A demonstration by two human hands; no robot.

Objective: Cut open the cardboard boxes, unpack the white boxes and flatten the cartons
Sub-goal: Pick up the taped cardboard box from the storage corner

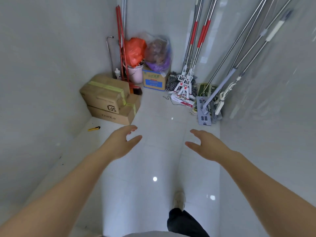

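Observation:
Two brown cardboard boxes sealed with yellow-green tape are stacked against the left wall: the upper box [104,93] lies on the lower box [118,113]. A yellow utility knife [94,128] lies on the white tiled floor just in front of them, near the wall. My left hand [119,142] is stretched out open over the floor, a little to the right of the knife and short of the boxes. My right hand [205,144] is also open, held further right over bare floor. Neither hand holds anything.
In the far corner stand a pink bucket [135,74], a red bag [135,50], a blue-printed carton [155,79] with a purple bag on it and a red broom [122,48]. Several mops [186,82] lean on the right wall. My foot [178,200] is on the floor below.

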